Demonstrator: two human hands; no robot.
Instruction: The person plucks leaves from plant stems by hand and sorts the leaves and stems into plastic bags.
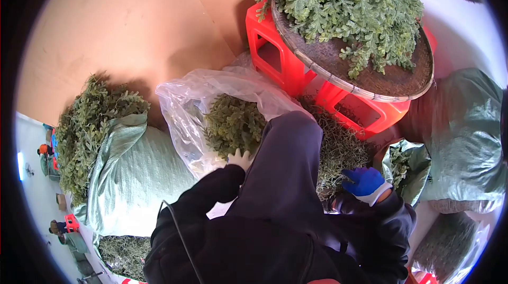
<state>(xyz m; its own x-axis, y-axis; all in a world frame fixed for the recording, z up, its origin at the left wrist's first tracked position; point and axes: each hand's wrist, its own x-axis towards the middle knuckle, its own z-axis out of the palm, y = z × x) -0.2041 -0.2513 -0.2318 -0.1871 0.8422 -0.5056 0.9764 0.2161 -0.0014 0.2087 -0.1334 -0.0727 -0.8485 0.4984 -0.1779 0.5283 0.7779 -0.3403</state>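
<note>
My left hand (pixel 241 159), in a white glove, has its fingers spread at the lower edge of a clear plastic bag (pixel 177 98). Just beyond the fingertips, a bunch of green leafy sprigs (pixel 233 125) lies in the bag. My right hand (pixel 365 183) wears a blue glove with a white cuff. Its fingers are loosely bent and apart, with nothing visible in them, over the right side of a heap of thin grey-green stems (pixel 341 149). My raised knee is between the two hands.
Leafy sprigs are piled on a round woven tray (pixel 365 91) on red stools (pixel 288 64). A full green sack (pixel 140 173) stands at left, with sprigs (pixel 84 130) behind. At right are a small open sack (pixel 423 165) and a large one (pixel 465 136). People are far left.
</note>
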